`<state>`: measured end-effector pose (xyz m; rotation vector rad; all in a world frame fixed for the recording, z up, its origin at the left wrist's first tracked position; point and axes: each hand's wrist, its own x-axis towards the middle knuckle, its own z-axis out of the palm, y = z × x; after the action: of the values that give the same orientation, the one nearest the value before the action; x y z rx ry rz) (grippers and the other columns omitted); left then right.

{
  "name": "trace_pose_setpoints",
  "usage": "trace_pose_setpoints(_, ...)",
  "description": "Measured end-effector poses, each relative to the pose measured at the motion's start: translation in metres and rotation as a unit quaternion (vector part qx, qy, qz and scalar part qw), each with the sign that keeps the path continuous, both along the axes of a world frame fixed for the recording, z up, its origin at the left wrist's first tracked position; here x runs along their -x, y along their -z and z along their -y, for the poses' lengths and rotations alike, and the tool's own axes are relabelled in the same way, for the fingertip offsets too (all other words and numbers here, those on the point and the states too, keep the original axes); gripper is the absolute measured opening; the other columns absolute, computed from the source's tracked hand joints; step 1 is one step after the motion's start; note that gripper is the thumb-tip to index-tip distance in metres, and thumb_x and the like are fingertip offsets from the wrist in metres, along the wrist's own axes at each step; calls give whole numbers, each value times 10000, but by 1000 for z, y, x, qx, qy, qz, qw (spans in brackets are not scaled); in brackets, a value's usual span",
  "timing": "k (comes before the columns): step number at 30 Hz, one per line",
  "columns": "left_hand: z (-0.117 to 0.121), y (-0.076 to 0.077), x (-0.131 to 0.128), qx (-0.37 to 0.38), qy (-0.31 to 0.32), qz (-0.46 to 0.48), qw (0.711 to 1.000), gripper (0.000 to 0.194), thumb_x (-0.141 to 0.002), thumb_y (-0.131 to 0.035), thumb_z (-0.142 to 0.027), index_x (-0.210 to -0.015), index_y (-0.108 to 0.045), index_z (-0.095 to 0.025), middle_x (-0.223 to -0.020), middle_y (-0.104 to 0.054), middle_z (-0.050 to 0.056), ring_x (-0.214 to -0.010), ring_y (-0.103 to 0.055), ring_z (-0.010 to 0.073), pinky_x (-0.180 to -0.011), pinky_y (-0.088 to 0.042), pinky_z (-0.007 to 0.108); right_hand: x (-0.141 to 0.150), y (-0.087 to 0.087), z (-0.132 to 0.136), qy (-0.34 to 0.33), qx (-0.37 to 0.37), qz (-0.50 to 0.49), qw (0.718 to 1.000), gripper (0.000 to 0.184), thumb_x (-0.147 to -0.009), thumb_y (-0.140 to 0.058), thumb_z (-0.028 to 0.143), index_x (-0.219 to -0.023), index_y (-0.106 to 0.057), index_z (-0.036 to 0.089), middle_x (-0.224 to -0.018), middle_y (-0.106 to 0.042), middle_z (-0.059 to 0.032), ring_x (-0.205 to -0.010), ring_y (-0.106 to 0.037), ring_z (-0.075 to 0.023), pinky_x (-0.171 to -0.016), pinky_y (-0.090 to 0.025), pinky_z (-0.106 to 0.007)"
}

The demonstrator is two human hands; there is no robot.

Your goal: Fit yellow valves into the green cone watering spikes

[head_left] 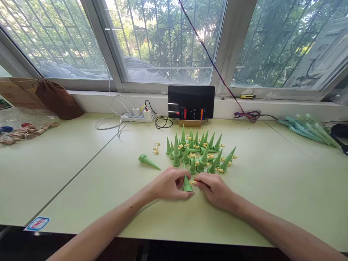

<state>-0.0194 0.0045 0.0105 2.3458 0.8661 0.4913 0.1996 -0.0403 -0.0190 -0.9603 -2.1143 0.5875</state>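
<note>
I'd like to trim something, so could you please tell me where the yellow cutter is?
In the head view, the yellow cutter lies on the window ledge, right of the tablet and above the bundled cable.

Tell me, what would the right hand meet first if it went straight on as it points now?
The right hand, with its yellow piece, would most likely meet the green cone in the left hand; whether piece and cone touch is unclear.
</note>
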Motion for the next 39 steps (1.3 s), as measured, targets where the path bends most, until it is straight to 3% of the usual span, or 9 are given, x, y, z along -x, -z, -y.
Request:
trace_pose_setpoints(14, 4, 6, -3, -47, 3, 16, 999, 282, -667, -763, -260, -920, -682, -166, -530, -471, -100, -487, -450, 75, -538, -378, 207, 3, 1, 4, 3, 64, -2, 998, 311, -1023, -412, 221, -715, -367, 227, -638, -407, 34, -577, -384, -141, -582, -299, -273)
trace_pose_setpoints(33, 8, 11, -6, -107, 13, 44, 993, 216, -699, -733, -278, -874, -684, -163, -541, -470, -90, -482, -423, 74, -531, -384, 216, 5, -2, 3, 10, 72, 33, 997, 338, -1046, -353, 250, -710, -328, 222, -617, -382, 44, -540, -332, -122, -561, -250, -282)
trace_pose_setpoints(39, 7, 17, -5, -161, 24, 73, 984, 207, -726, -736, -295, -877, -670, -169, -561, -492, -82, -491, -428, 80, -535, -393, 228, 6, -3, 4, 26, 70, 59, 995, 363, -1056, -343, 257, -694, -332, 219, -600, -386, 44, -528, -325, -122, -566, -238, -289)
